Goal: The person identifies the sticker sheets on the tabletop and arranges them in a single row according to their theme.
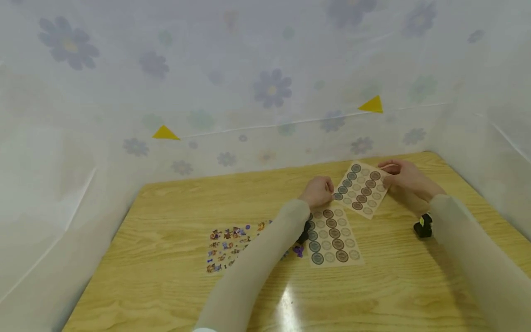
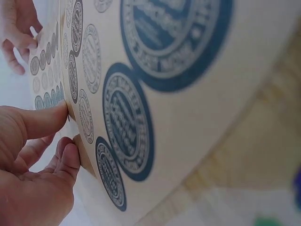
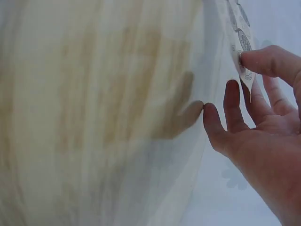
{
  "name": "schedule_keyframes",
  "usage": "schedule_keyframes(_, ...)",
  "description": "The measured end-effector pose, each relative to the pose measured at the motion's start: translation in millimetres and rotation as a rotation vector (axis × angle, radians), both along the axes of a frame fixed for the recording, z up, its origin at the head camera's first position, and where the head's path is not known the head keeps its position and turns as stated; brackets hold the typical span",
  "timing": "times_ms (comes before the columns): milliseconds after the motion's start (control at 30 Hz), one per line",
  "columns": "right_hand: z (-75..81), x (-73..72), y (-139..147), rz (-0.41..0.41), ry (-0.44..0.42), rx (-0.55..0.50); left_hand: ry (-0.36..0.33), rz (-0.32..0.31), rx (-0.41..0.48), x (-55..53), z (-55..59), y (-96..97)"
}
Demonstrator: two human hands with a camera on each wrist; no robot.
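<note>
Both hands hold a cream sticker sheet (image 1: 362, 189) printed with rows of round seals in blue, brown and pale outline; it sits tilted near the table's back edge. My left hand (image 1: 318, 191) is at its lower left corner, thumb and fingertips close together there in the left wrist view. On the opposite edge my right hand (image 1: 408, 179) pinches the sheet, thumb on the printed face in the right wrist view, other fingers spread. A second, similar sticker sheet (image 1: 337, 240) lies flat just below, its upper left part hidden by the left wrist.
A clear sheet of small cartoon stickers (image 1: 226, 246) lies left of the seal sheets, partly under the left forearm. The wooden table (image 1: 166, 286) meets flowered white curtains (image 1: 232, 87) at the back and sides. Two yellow triangles (image 1: 166, 133) mark the back curtain.
</note>
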State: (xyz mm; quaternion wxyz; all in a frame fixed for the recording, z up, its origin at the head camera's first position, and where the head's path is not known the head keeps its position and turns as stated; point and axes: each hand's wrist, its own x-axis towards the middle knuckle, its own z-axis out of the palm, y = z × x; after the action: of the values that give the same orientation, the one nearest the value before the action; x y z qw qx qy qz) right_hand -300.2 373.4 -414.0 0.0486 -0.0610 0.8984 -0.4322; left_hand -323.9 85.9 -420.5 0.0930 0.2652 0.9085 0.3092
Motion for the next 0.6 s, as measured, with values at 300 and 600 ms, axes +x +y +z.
schedule_keyframes(300, 5.6, 5.9, 0, -0.069, 0.047, -0.118, -0.066, -0.026, 0.147, 0.6, 0.2, -8.8)
schedule_keyframes(600, 3.0, 15.4, -3, -0.129, 0.068, -0.300, -0.175, -0.060, 0.248, 3.4, 1.0, -12.2)
